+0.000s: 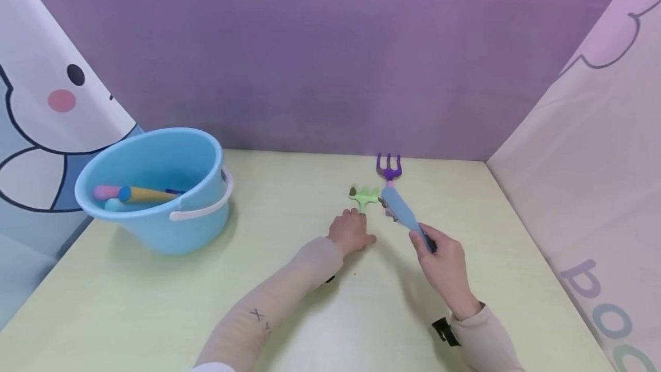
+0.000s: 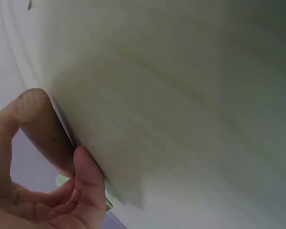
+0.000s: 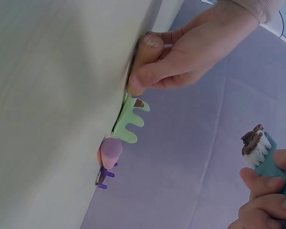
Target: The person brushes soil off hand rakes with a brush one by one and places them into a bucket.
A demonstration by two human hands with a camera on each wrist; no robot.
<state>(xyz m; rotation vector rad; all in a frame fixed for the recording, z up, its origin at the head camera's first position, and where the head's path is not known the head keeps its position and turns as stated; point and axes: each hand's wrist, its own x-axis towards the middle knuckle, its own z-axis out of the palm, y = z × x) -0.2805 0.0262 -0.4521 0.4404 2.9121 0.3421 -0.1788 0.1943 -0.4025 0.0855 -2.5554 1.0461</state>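
Observation:
A small hand rake with a green head (image 1: pixel 364 195) and a brown handle (image 3: pixel 147 56) lies at the tabletop. My left hand (image 1: pixel 351 232) grips its handle; one tine carries a dark brown lump. In my right hand (image 1: pixel 445 266) is a blue scrub brush (image 1: pixel 401 210), held up by its handle a little right of the rake. Brown clumps cling to its white bristles (image 3: pixel 258 155) in the right wrist view. Behind the brush lies a purple hand fork (image 1: pixel 389 173), its pink handle (image 3: pixel 110 150) mostly covered by the brush in the head view.
On the left stands a light blue bucket (image 1: pixel 170 237) with a white carrying handle (image 1: pixel 203 210). Several tools with coloured handles (image 1: pixel 147 194) lean inside it. A purple wall (image 1: pixel 310 73) closes off the back of the pale table (image 1: pixel 289 188), and printed panels flank both sides.

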